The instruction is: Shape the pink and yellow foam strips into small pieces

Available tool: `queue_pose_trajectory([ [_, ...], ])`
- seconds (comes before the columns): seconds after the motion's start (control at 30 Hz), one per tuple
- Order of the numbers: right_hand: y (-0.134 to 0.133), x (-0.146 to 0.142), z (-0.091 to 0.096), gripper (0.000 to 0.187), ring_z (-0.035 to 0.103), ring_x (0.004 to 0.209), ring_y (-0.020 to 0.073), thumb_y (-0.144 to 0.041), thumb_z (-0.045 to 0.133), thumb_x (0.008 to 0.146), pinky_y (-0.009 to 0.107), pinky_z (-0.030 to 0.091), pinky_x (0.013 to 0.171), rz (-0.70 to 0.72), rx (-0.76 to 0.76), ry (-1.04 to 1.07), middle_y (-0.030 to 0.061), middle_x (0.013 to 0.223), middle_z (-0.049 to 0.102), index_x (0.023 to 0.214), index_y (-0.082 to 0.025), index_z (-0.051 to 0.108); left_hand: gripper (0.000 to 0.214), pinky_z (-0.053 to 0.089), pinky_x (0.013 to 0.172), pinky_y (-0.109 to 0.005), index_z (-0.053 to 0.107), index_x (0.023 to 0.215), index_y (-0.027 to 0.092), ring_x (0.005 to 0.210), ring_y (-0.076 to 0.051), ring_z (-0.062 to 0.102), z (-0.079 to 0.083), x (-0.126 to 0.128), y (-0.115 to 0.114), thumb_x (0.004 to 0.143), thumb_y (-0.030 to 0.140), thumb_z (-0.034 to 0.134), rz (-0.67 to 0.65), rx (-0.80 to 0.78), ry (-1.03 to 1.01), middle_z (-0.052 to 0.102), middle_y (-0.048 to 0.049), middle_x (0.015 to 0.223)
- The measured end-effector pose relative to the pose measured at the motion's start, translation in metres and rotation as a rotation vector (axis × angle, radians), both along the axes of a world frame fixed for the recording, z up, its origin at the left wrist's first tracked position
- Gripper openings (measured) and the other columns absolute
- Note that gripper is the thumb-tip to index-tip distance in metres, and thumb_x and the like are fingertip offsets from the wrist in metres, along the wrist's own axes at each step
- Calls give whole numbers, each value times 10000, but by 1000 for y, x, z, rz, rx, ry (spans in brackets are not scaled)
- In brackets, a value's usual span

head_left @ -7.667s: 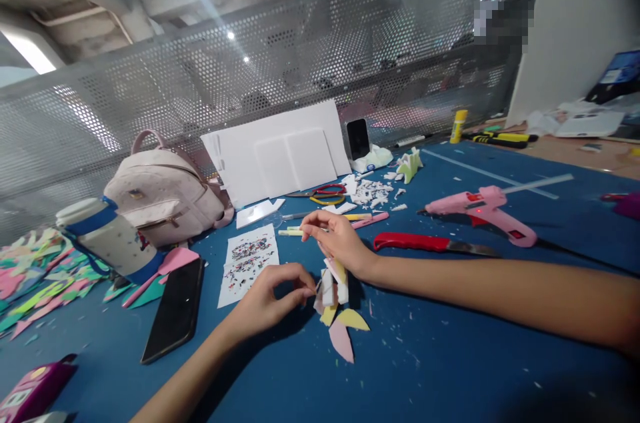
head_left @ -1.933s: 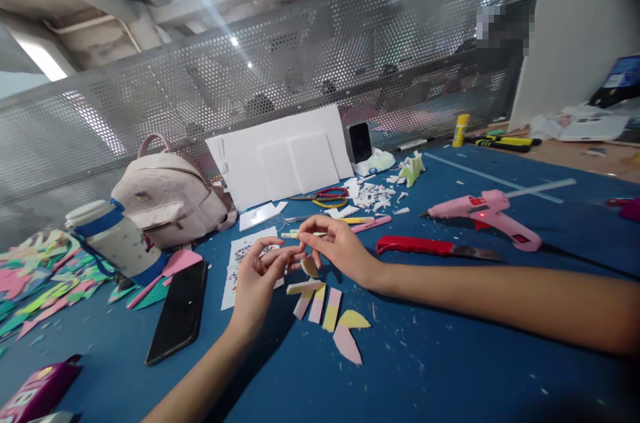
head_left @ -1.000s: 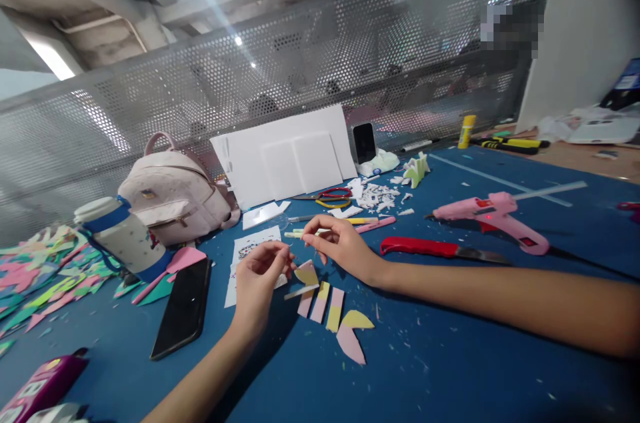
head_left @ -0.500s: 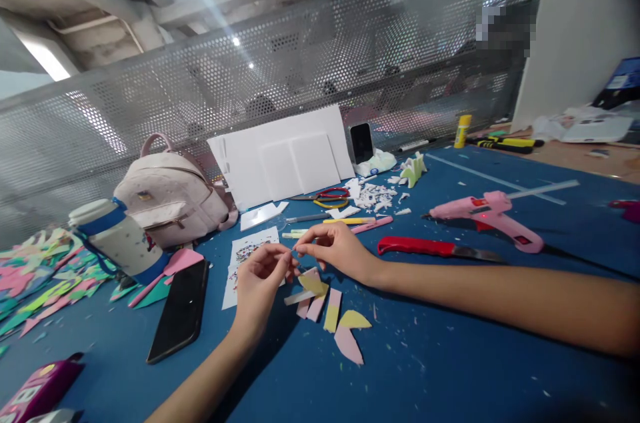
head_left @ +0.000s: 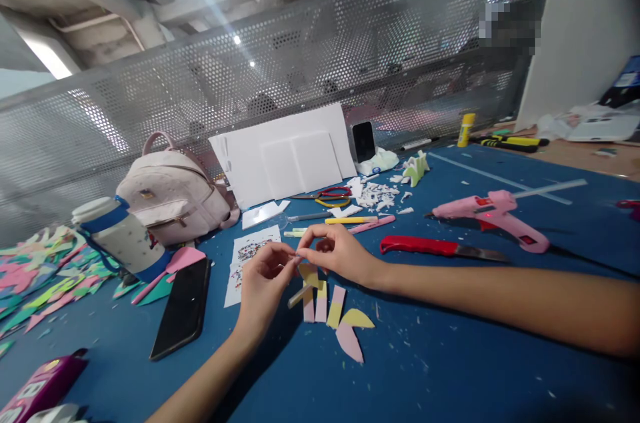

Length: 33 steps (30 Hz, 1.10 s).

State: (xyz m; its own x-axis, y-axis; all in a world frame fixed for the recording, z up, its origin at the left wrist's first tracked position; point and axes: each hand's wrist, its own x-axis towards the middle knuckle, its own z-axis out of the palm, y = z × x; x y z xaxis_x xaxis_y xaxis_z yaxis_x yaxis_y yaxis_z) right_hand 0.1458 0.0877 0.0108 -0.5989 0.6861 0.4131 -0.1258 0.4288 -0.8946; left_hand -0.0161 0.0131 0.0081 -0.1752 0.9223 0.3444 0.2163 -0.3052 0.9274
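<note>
My left hand (head_left: 267,276) and my right hand (head_left: 345,253) meet over the blue table, fingertips pinched together on a small pale piece, mostly hidden by the fingers. Directly below the fingertips is a yellow foam piece (head_left: 308,274) with a pale stick (head_left: 299,295) crossing it; whether these join the pinched piece, I cannot tell. Pink-and-yellow foam strips (head_left: 321,303) show just under them. A separate pink-and-yellow strip (head_left: 337,307), a yellow leaf-shaped piece (head_left: 359,318) and a pink leaf-shaped piece (head_left: 349,342) lie nearer me.
Right of my hands lie a red-handled knife (head_left: 420,245) and a pink glue gun (head_left: 493,213). Scissors (head_left: 333,195), pens (head_left: 350,220) and white scraps (head_left: 377,195) lie beyond. At left are a phone (head_left: 183,309), a bottle (head_left: 123,239), a backpack (head_left: 175,193) and foam offcuts (head_left: 45,276).
The yellow piece, the pale stick and the strips under my fingers have turned; the strips now point more straight toward me. Both hands remain pinched together at nearly the same place.
</note>
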Motion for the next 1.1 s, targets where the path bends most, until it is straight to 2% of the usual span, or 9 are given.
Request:
queue_pose_trajectory([
  [0.2, 0, 0, 1, 128, 477, 520, 74, -276, 654, 857, 205, 372, 457, -6, 19, 10, -21, 684, 584, 796, -167, 625, 102, 468, 529, -200, 666, 785, 164, 607, -128, 619, 1, -1, -2, 827, 248, 707, -2, -9, 60, 667, -10, 701],
  [0.37, -1, 0, 3, 130, 423, 510, 77, -272, 650, 855, 214, 310, 446, -43, 46, 7, -38, 617, 527, 778, -174, 617, 128, 473, 576, -220, 637, 781, 175, 661, -145, 614, 1, 0, -1, 854, 274, 672, -40, -7, 112, 651, -12, 749],
  [0.47, -2, 1, 5, 136, 389, 504, 75, -274, 649, 850, 219, 286, 442, -63, 54, 17, -47, 595, 489, 764, -176, 610, 155, 433, 563, -224, 636, 760, 173, 642, -144, 569, 1, 0, -1, 867, 284, 645, -39, 2, 150, 633, -15, 739],
  [0.63, -2, 1, 5, 116, 414, 511, 78, -259, 649, 850, 224, 311, 463, -53, 50, 15, -50, 592, 491, 777, -174, 619, 132, 344, 537, -226, 669, 796, 175, 589, -129, 480, 1, 0, 0, 873, 275, 633, -17, -3, 184, 593, 3, 679],
  [0.9, -3, 2, 5, 119, 421, 530, 88, -256, 652, 843, 233, 339, 503, -56, 70, 1, -49, 587, 491, 762, -172, 631, 219, 413, 606, -247, 637, 800, 166, 647, -147, 552, -3, 1, 0, 897, 361, 621, -71, -62, 110, 600, -7, 714],
  [1.1, -4, 2, 4, 112, 401, 511, 85, -253, 649, 844, 236, 331, 487, -66, 62, -3, -55, 564, 474, 766, -181, 615, 236, 423, 629, -247, 603, 766, 176, 655, -145, 551, 2, 2, -2, 904, 366, 615, -103, -55, 90, 573, 5, 713],
])
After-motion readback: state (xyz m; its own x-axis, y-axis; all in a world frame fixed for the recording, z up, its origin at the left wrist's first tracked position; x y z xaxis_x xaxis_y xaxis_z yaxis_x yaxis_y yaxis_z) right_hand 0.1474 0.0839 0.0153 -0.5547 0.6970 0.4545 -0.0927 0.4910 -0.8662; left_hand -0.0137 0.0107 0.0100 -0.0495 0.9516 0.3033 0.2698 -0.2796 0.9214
